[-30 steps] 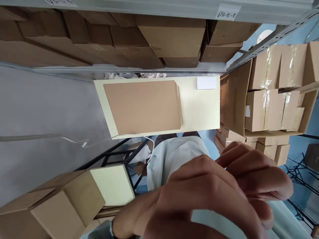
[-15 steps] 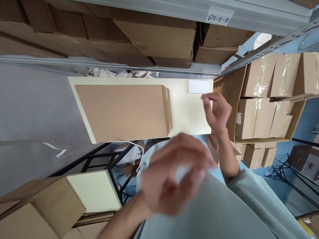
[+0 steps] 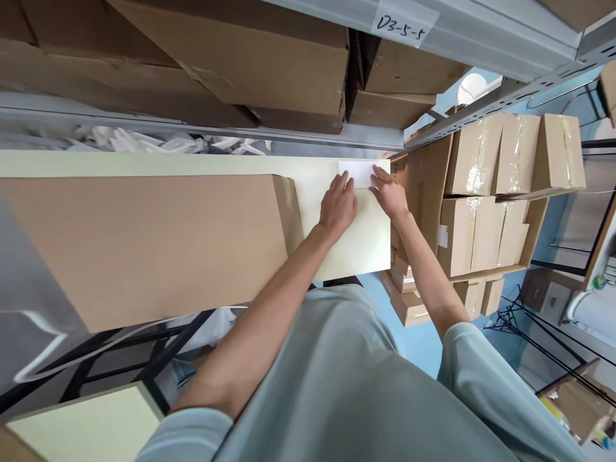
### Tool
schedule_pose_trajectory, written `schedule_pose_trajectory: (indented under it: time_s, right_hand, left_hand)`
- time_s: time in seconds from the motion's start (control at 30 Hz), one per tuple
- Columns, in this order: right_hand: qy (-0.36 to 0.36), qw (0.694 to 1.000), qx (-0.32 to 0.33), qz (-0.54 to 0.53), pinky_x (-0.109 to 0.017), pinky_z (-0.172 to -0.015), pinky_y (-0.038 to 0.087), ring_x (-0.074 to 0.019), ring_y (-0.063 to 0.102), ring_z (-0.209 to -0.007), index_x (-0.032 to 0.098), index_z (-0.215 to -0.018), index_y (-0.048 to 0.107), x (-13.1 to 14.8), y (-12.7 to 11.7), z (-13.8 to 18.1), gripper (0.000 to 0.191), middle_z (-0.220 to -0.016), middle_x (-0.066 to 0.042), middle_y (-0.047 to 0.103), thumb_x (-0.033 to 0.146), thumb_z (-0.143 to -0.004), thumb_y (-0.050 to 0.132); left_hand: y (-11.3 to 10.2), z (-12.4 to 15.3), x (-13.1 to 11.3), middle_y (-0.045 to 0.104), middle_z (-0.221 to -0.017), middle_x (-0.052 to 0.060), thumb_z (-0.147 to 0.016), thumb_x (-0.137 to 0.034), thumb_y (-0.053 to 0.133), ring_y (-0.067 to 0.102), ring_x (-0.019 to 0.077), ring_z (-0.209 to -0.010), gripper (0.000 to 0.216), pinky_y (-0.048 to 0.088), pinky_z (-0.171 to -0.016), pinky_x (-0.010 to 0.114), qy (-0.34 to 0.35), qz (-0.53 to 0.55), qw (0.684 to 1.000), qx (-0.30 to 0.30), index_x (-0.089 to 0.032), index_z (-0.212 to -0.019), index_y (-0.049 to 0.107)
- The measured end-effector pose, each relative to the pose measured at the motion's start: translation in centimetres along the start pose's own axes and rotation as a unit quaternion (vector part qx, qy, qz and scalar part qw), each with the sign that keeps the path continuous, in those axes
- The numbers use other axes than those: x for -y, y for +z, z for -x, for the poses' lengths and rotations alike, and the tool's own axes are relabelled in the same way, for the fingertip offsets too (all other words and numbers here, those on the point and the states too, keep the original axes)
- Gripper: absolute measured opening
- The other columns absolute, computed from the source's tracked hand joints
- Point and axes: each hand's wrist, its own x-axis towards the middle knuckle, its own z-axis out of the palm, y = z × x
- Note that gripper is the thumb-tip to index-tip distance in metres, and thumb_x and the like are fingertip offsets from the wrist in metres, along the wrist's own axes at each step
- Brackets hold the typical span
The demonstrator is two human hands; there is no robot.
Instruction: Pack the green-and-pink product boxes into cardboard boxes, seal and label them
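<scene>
A small white paper sheet [image 3: 356, 171] lies on the pale tabletop [image 3: 344, 256], near its far right corner. My left hand [image 3: 338, 205] rests at the sheet's left part, fingers stretched forward and touching its lower edge. At the sheet's right end is my right hand [image 3: 389, 194], its fingers and thumb apart, fingertips on the paper. Whether either hand grips the sheet's edge is too small to tell. To the left of my hands a long brown cardboard box [image 3: 154, 237] lies flat on the tabletop, partly behind my left forearm.
A metal shelf beam [image 3: 462, 32] with a handwritten label [image 3: 404, 23] runs overhead, with cardboard boxes [image 3: 269, 64] below it. On the right, a large open carton [image 3: 423, 205] holds several taped boxes [image 3: 469, 234]. A white cord [image 3: 48, 366] hangs at the lower left.
Both hands were raised above the table and apart from the paper; they have come down and forward onto the white sheet. My view has shifted closer to the table.
</scene>
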Motion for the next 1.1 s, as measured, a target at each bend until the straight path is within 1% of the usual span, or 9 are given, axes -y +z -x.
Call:
schedule_pose_trajectory:
  time_s: [0.1,0.2,0.4,0.6,0.7,0.8,0.93,1.0,1.1]
  right_hand:
    - [-0.014,0.999,0.020,0.025,-0.056,-0.118,0.062,-0.0311,0.059,-0.154,0.020,-0.124,0.078,-0.2,-0.8,-0.3,0.028,-0.171,-0.010,0.056,0.012,-0.108,0.058]
    - [-0.033,0.998,0.031,0.043,-0.052,-0.117,0.062,-0.0314,0.063,-0.151,0.019,-0.117,0.081,-0.4,-1.2,-0.4,0.029,-0.169,-0.011,0.058,0.011,-0.109,0.054]
    - [-0.058,0.995,0.035,0.072,-0.046,-0.114,0.058,-0.0322,0.067,-0.142,0.010,-0.128,0.077,-0.3,-1.1,-0.4,0.041,-0.164,-0.019,0.062,0.005,-0.110,0.041]
    - [-0.045,0.996,0.018,0.073,-0.043,-0.109,0.054,-0.0308,0.072,-0.128,0.009,-0.132,0.075,0.5,-1.2,-0.1,0.044,-0.147,-0.021,0.074,0.005,-0.110,0.037]
    - [-0.036,0.998,-0.004,0.052,-0.045,-0.113,0.053,-0.0320,0.070,-0.130,0.011,-0.131,0.075,0.7,-1.5,0.2,0.040,-0.145,-0.019,0.075,0.010,-0.113,0.039]
    - [-0.007,0.998,-0.069,0.014,-0.049,-0.119,0.052,-0.0336,0.063,-0.142,0.018,-0.137,0.072,0.8,-1.5,0.4,0.032,-0.158,-0.017,0.066,0.023,-0.114,0.050]
    - [0.085,0.981,-0.166,-0.049,-0.049,-0.120,0.054,-0.0322,0.057,-0.149,0.022,-0.154,0.059,1.0,-0.7,0.0,0.043,-0.164,-0.018,0.055,0.032,-0.112,0.059]
    - [0.094,0.976,-0.182,-0.073,-0.049,-0.121,0.054,-0.0315,0.060,-0.145,0.021,-0.151,0.061,1.3,-0.2,-0.2,0.041,-0.156,-0.019,0.061,0.032,-0.112,0.059]
    - [0.083,0.976,-0.191,-0.058,-0.053,-0.122,0.053,-0.0330,0.061,-0.142,0.021,-0.145,0.067,2.3,0.4,-0.2,0.037,-0.152,-0.019,0.063,0.028,-0.110,0.056]
  left_hand:
    - [1.5,-2.6,0.4,0.041,-0.179,0.021,-0.099,-0.008,0.052,0.032,0.0380,-0.171,0.057,0.037,-0.134,0.059,0.054,-0.028,0.998,0.020,-0.011,-0.155,0.060]
    - [1.9,-4.0,0.8,0.047,-0.176,0.022,-0.099,-0.008,0.049,0.038,0.0404,-0.167,0.051,0.040,-0.129,0.062,0.076,-0.060,0.995,0.021,-0.012,-0.146,0.068]
    - [1.0,-4.9,1.4,0.062,-0.162,0.020,-0.098,-0.004,0.041,0.053,0.0395,-0.154,0.047,0.049,-0.121,0.059,0.101,-0.109,0.988,0.030,-0.016,-0.115,0.083]
    - [0.3,-5.1,1.7,0.073,-0.142,0.021,-0.094,-0.003,0.046,0.055,0.0381,-0.148,0.049,0.058,-0.114,0.054,0.119,-0.103,0.986,0.048,-0.016,-0.119,0.085]
    - [0.1,-5.4,1.6,0.076,-0.132,0.023,-0.093,-0.003,0.048,0.064,0.0391,-0.136,0.046,0.059,-0.108,0.054,0.094,-0.108,0.988,0.055,-0.014,-0.119,0.085]
    - [0.0,-5.6,1.8,0.078,-0.125,0.021,-0.093,-0.004,0.052,0.073,0.0376,-0.117,0.039,0.057,-0.106,0.053,0.046,-0.073,0.996,0.036,-0.016,-0.108,0.086]
    - [-0.1,-5.2,2.4,0.081,-0.114,0.011,-0.091,-0.014,0.068,0.075,0.0308,-0.101,0.016,0.057,-0.102,0.046,-0.011,0.055,0.997,-0.044,-0.022,-0.088,0.082]
    - [-0.3,-4.8,2.5,0.080,-0.105,0.008,-0.087,-0.020,0.077,0.074,0.0270,-0.092,0.007,0.059,-0.098,0.042,-0.048,0.127,0.987,-0.083,-0.023,-0.081,0.079]
    - [-0.5,-4.2,2.5,0.079,-0.093,0.004,-0.081,-0.024,0.085,0.072,0.0236,-0.084,0.012,0.060,-0.092,0.039,-0.102,0.204,0.966,-0.118,-0.024,-0.075,0.075]
